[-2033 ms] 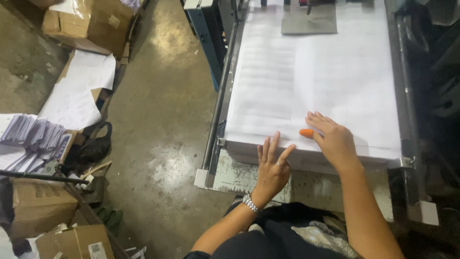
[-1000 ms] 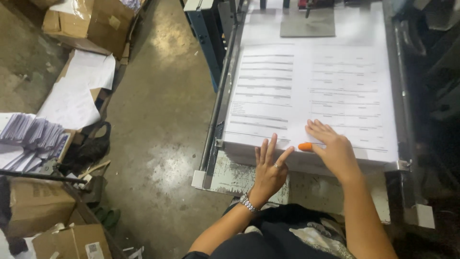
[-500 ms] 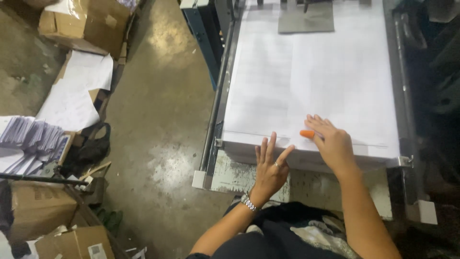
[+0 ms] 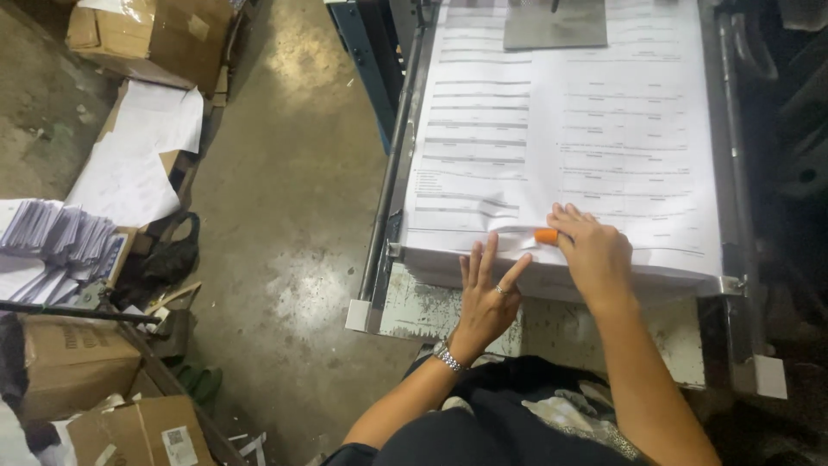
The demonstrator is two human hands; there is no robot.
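Observation:
A thick stack of large printed sheets (image 4: 569, 129) lies on a machine's delivery table (image 4: 448, 302). My right hand (image 4: 591, 255) rests palm down on the stack's near edge, an orange rubber cap (image 4: 546, 236) on its thumb, pressing a slightly buckled top sheet. My left hand (image 4: 487, 293) has its fingers spread against the front edge of the stack, a ring on one finger and a metal bracelet at the wrist. Neither hand grips anything.
A grey metal plate (image 4: 555, 23) lies on the far end of the stack. A metal rail (image 4: 385, 190) runs along the table's left side. On the concrete floor at left are cardboard boxes (image 4: 147, 34), loose white sheets (image 4: 129, 164) and paper bundles (image 4: 52, 237).
The top sheet has changed: blank half a second ago, printed with lines now, as one second ago. Both hands have stayed at the stack's near edge, shifting only slightly.

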